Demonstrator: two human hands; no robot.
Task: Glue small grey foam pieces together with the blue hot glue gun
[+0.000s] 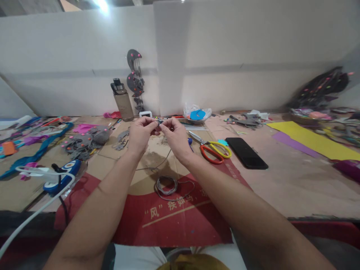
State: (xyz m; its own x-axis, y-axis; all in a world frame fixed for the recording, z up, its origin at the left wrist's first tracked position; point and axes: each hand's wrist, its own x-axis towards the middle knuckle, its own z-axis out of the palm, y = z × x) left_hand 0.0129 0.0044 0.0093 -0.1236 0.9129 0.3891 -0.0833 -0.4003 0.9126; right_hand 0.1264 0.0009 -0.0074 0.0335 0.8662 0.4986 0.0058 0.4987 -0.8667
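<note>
My left hand (141, 132) and my right hand (176, 135) meet above the middle of the work surface, fingertips pinched together. Between them is a small dark grey piece (160, 122), mostly covered by the fingers, so its kind cannot be made out. A thin grey cord (164, 159) runs down from under my right hand; whether it joins the held piece is hidden. Below my hands lies a loose coil of grey cord (167, 186) on the red and tan cardboard (180, 228). Scissors (213, 150) with one red and one yellow handle lie right of my right hand.
A black phone (246, 153) lies right of the scissors. At the back stand a bottle (123, 101) and a bowl (194, 119) with a blue disc. Grey pieces with coloured pins (87, 142) and a blue power strip (63, 176) with cables are at left. Yellow sheets (312, 138) lie right.
</note>
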